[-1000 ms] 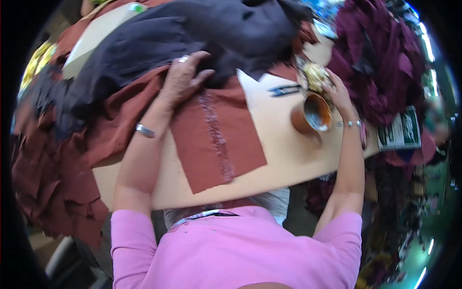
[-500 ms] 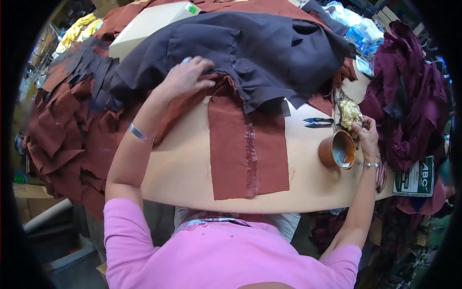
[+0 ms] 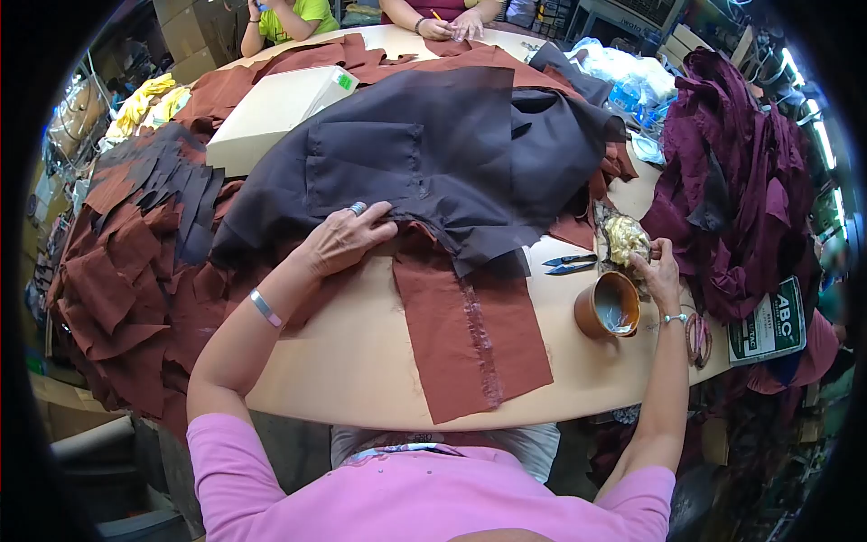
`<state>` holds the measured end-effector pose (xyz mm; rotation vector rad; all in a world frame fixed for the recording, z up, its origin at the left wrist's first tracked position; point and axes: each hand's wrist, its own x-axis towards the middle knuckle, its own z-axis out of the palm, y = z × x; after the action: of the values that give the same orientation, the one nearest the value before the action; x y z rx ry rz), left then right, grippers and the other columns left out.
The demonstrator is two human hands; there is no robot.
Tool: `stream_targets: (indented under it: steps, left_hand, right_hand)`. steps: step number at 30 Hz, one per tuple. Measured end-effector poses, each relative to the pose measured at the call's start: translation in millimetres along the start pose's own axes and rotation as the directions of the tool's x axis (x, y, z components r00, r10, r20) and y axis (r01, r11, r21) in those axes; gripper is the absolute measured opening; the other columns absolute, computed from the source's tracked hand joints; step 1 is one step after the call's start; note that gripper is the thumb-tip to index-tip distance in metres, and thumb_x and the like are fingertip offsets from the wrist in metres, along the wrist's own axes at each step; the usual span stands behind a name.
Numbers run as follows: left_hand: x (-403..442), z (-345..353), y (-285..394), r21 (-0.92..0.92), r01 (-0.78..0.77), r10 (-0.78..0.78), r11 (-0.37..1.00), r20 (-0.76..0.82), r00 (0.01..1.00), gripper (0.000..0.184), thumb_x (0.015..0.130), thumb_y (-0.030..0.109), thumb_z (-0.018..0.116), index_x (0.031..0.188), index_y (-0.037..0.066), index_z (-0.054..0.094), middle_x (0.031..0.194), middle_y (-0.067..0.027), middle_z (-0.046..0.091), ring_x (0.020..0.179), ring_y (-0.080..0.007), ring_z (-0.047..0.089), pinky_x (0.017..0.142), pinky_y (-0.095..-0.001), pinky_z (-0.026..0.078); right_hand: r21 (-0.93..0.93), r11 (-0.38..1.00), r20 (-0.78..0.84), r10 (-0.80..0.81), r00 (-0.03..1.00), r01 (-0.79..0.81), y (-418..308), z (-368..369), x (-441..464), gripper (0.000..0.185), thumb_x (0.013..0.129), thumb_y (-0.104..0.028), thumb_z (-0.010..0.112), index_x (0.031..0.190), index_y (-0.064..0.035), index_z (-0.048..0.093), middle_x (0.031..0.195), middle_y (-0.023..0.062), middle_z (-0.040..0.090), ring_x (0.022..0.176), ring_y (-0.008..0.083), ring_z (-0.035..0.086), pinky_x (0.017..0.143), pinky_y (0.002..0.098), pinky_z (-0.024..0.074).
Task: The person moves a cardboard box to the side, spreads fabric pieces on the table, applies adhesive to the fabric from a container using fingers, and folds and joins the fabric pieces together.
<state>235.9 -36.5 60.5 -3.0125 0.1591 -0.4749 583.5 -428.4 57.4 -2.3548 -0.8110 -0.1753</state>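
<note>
My left hand [image 3: 348,238] lies with fingers apart on the edge of the dark grey fabric [image 3: 361,163], where it meets the rust-brown cloth. A rust-brown panel [image 3: 433,343] with a pale, glossy strip [image 3: 481,348] down it lies flat on the table. At the right, my right hand [image 3: 659,269] has its fingers closed on a crumpled, pale yellow wad [image 3: 625,238]. Just below the wad is a brown cup [image 3: 606,307] with whitish matter inside. Small blue-handled snips [image 3: 571,264] rest to the left of the wad.
A cream box [image 3: 275,113] sits at the back left, beside piles of rust-brown pieces [image 3: 117,298]. Maroon fabric [image 3: 722,181] heaps up at the right, near a green ABC packet [image 3: 768,323]. Two people's arms [image 3: 452,23] show across the table [image 3: 334,379].
The head view has shifted, so the people across the table now show. My left hand stays at the dark fabric's edge, its fingers flatter. My right hand remains at the yellow wad.
</note>
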Motion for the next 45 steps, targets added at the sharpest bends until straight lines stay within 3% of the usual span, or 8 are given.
stream_targets:
  steps: [3,9,13,17,23,27,35,45]
  left_hand:
    - [2.2,1.9,3.0,0.007,0.001,-0.001,1.0,0.105,0.995,0.018,0.081,0.007,0.051,0.098,0.011,0.05,0.11,-0.0127,0.048,0.085,-0.0286,0.059,0.069,-0.0367,0.051]
    - [20.5,3.4,8.1,-0.304,0.48,-0.369,0.823,0.358,0.858,0.031,0.075,0.004,0.048,0.105,-0.001,0.046,0.11,-0.0246,0.049,0.098,-0.0433,0.05,0.086,-0.0457,0.04]
    - [14.7,4.0,-7.9,-0.524,0.627,-0.4,0.576,0.489,0.775,0.035,0.076,0.003,0.048,0.11,-0.002,0.047,0.109,-0.0172,0.054,0.102,-0.0253,0.053,0.088,-0.0337,0.04]
    - [8.0,2.1,-9.9,-0.812,0.57,-0.628,0.123,0.381,0.678,0.026,0.086,0.009,0.051,0.111,0.002,0.049,0.098,-0.0037,0.053,0.093,-0.0098,0.049,0.085,-0.0232,0.04]
    - [18.2,-14.0,-35.1,-0.972,0.086,-0.835,-0.221,0.234,0.497,0.05,0.091,0.017,0.049,0.136,0.004,0.03,0.129,-0.0081,0.043,0.115,-0.0178,0.046,0.094,-0.0357,0.04]
    - [10.8,-16.1,-20.1,-0.958,0.285,-0.761,0.022,0.169,0.627,0.057,0.092,0.017,0.048,0.141,0.005,0.023,0.144,-0.0119,0.027,0.133,-0.0211,0.026,0.106,-0.0358,0.025]
    - [-2.8,5.3,1.4,-0.414,0.501,-0.549,0.76,0.003,0.836,0.059,0.085,0.039,0.057,0.133,0.009,0.038,0.134,-0.0174,0.042,0.124,-0.0314,0.039,0.103,-0.0364,0.031]
    - [-13.4,-3.9,28.1,-0.055,0.461,-0.44,0.886,0.215,0.872,0.061,0.08,0.03,0.06,0.135,0.014,0.038,0.138,-0.0145,0.038,0.127,-0.0306,0.035,0.104,-0.0379,0.029]
  right_hand:
    - [0.049,0.996,0.044,-0.075,0.996,0.073,-2.3,2.8,-0.7,0.05,0.074,-0.028,0.07,0.111,-0.0031,0.048,0.105,0.0164,0.057,0.095,0.0276,0.056,0.085,0.0353,0.0428]
    - [-0.021,0.996,0.05,-0.089,0.995,0.09,-6.5,2.7,-5.7,0.057,0.077,-0.032,0.068,0.123,-0.0046,0.047,0.111,0.0193,0.059,0.101,0.0291,0.058,0.085,0.036,0.0444]
    - [0.098,0.995,-0.041,0.013,0.999,-0.008,0.8,6.7,-8.5,0.054,0.072,-0.034,0.073,0.108,0.0001,0.052,0.098,0.0192,0.063,0.087,0.0259,0.064,0.075,0.0348,0.0486]
    - [0.114,0.993,-0.039,0.013,0.999,-0.008,2.1,5.8,-7.2,0.061,0.072,-0.034,0.074,0.115,-0.0001,0.046,0.102,0.0185,0.062,0.09,0.0244,0.062,0.079,0.0332,0.048]
    - [0.532,0.834,0.119,0.101,0.988,-0.149,4.4,0.3,-12.0,0.07,0.082,-0.024,0.066,0.137,-0.005,0.027,0.125,0.0172,0.048,0.111,0.0214,0.05,0.093,0.0306,0.0419]
    - [0.528,0.835,0.037,0.157,0.987,-0.153,5.5,3.8,-19.1,0.064,0.086,-0.019,0.061,0.137,-0.0015,0.026,0.127,0.0175,0.046,0.114,0.0212,0.048,0.096,0.0309,0.0386]
    - [0.492,0.869,-0.102,0.128,0.987,-0.062,38.6,27.3,-26.4,0.045,0.087,-0.019,0.06,0.124,0.0009,0.046,0.118,0.0117,0.054,0.107,0.0175,0.051,0.093,0.0293,0.0397]
    - [0.609,0.781,-0.087,0.244,0.966,-0.142,24.0,28.6,-32.4,0.035,0.086,-0.018,0.063,0.112,0.0027,0.052,0.113,0.0112,0.055,0.103,0.0154,0.052,0.091,0.0272,0.0406]
